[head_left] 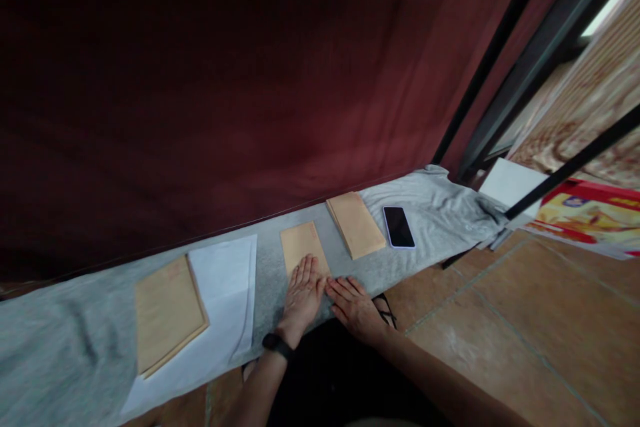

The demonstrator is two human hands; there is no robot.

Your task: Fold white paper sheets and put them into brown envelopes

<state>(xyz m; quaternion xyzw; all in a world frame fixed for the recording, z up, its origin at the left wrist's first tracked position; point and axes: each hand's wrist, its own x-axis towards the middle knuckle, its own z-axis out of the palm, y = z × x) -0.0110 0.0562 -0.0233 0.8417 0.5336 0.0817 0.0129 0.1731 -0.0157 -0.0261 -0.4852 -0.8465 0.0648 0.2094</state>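
A brown paper envelope [300, 241] lies flat on a narrow surface covered with grey cloth [270, 280]. My left hand [304, 287], with a black band on its wrist, rests flat on the envelope's near part, fingers stretched out. Beside it my right hand [353, 300] lies palm down at the envelope's near right corner, its fingers extended. Neither hand grasps anything. To the right is a stack of similar brown envelopes [356, 225]. Further left, another brown envelope stack [170, 313] lies partly over white paper sheets [225, 280].
A smartphone [399, 227] lies right of the right-hand stack. Behind the surface hangs a dark red curtain [280, 93]. Black metal poles [490, 67] rise at the right, near a white box [513, 183] and a red and yellow carton [590, 217]. Below is a tiled floor [500, 333].
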